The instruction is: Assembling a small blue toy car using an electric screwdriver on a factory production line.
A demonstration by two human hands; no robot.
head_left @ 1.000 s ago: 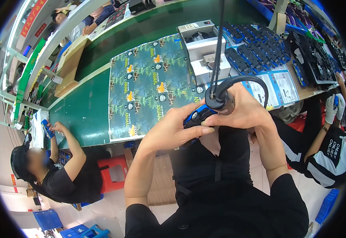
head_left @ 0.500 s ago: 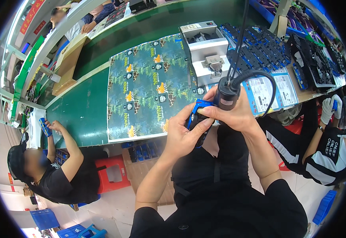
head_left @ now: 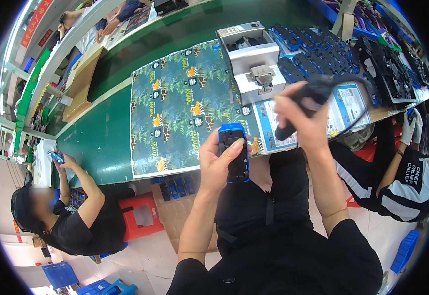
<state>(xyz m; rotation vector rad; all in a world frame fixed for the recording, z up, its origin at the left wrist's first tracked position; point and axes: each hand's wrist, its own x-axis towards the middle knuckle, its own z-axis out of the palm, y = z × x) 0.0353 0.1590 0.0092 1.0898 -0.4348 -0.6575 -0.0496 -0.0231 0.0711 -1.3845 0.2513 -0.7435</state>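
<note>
My left hand is closed around a blue toy car, thumb pressed on its black underside, which faces up. The car is above the table's near edge, in front of my body. To its right, my right hand grips a black corded electric screwdriver, tilted and smeared by motion. Its dark lower end sticks out below my fingers, apart from the car. Just beyond my right hand stands a silver metal box-like machine with an open top and a small bracket on its front.
Rows of blue-and-black toy car parts lie at the back right, beside a black tray. A patterned sheet covers the green table. Co-workers sit left and right; a red stool stands at lower left.
My right hand has lifted the screwdriver off the car and swung it to the right, tilting it. My left hand has moved slightly left, and the car's underside now shows fully.
</note>
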